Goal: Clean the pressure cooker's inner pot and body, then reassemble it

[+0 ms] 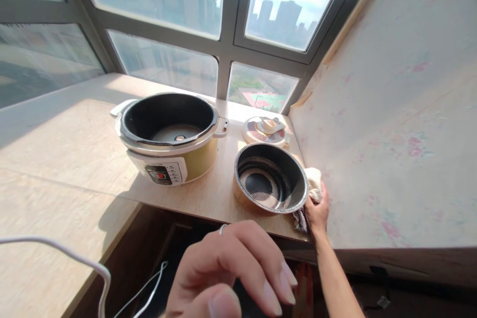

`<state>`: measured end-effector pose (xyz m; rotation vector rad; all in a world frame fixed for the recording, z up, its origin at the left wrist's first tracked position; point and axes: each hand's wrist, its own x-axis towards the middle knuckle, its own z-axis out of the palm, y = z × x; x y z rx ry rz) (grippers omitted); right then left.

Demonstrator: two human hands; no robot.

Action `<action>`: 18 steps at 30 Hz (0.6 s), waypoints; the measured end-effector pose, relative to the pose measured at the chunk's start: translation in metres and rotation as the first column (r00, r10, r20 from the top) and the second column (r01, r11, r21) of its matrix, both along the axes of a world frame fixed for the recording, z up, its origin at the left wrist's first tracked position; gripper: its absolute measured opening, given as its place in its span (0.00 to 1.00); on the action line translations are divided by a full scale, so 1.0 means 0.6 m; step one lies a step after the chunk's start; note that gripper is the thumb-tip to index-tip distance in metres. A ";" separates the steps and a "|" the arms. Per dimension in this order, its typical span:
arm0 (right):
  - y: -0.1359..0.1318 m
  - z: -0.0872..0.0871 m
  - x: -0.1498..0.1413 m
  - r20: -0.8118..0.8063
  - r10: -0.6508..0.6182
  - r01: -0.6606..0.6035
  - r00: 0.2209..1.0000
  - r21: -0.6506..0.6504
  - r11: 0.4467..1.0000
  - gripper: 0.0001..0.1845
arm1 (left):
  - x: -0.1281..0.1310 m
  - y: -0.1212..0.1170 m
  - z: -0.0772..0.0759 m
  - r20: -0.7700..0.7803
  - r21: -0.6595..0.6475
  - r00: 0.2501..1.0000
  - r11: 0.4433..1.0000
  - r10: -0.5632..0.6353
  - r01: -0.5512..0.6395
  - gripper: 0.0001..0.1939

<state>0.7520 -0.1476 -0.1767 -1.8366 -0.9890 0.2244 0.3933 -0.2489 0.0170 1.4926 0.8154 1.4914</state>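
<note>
My left hand is raised close to the camera, a ring on one finger. Its fingers bend loosely, apart from the thumb, and nothing is in them. At the sill's right end my right hand grips a cream cloth beside the rim of a dark inner pot. A dark patterned cloth lies below that hand, partly hidden. Left of the pot stands an electric pressure cooker, lidless, its dark inside visible. Behind the inner pot rests the cooker's round lid, handle side up.
The wooden sill runs along the windows and turns toward me at left. A floral-papered wall closes off the right side. White cords hang at lower left, over a dark gap below the sill.
</note>
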 end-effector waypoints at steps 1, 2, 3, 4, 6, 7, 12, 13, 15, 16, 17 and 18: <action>0.000 0.001 0.000 -0.001 0.001 -0.001 1.000 -0.010 1.000 0.60 | 0.009 0.016 -0.012 0.082 -0.058 0.997 0.998 -0.015 0.020 0.25; 0.001 0.003 0.000 0.002 0.001 0.000 1.000 -0.023 1.000 0.60 | 0.019 0.032 -0.028 0.150 -0.156 0.988 0.988 0.021 0.003 0.19; 0.002 0.005 -0.001 0.009 -0.002 0.003 1.000 -0.036 0.999 0.61 | 0.028 0.048 -0.047 0.160 -0.236 0.979 0.968 0.122 -0.082 0.15; 0.002 0.007 -0.002 0.018 -0.006 0.006 1.000 -0.053 0.999 0.62 | 0.036 0.064 -0.069 0.132 -0.276 0.961 0.940 0.245 -0.202 0.12; 0.002 0.012 -0.005 0.044 -0.017 0.021 0.999 -0.090 0.996 0.65 | 0.049 0.091 -0.114 0.016 -0.349 0.907 0.853 0.420 -0.389 0.17; 0.002 0.014 -0.007 0.061 -0.018 0.025 0.998 -0.111 0.994 0.66 | 0.055 0.104 -0.135 -0.025 -0.382 0.893 0.821 0.449 -0.424 0.22; 0.009 0.002 0.003 0.121 -0.010 0.038 0.993 -0.228 0.973 0.66 | 0.089 0.154 -0.204 -0.068 -0.532 0.955 0.799 0.289 -0.280 0.48; 0.013 -0.004 0.010 0.133 -0.006 0.037 0.991 -0.228 0.973 0.65 | 0.096 0.164 -0.210 -0.081 -0.545 0.960 0.794 0.269 -0.268 0.51; 0.022 -0.016 0.026 0.153 0.004 0.024 0.988 -0.184 0.983 0.62 | 0.107 0.182 -0.217 -0.089 -0.559 0.969 0.794 0.229 -0.239 0.54; 0.026 -0.020 0.035 0.162 0.018 0.007 0.987 -0.156 0.988 0.61 | 0.110 0.191 -0.219 -0.090 -0.567 0.974 0.793 0.208 -0.222 0.55; 0.029 -0.023 0.044 0.169 0.028 -0.005 0.985 -0.136 0.991 0.61 | 0.111 0.200 -0.220 -0.090 -0.577 0.978 0.791 0.186 -0.204 0.55; 0.030 -0.026 0.052 0.177 0.033 -0.011 0.984 -0.125 0.992 0.61 | 0.112 0.208 -0.220 -0.094 -0.587 0.982 0.788 0.161 -0.185 0.56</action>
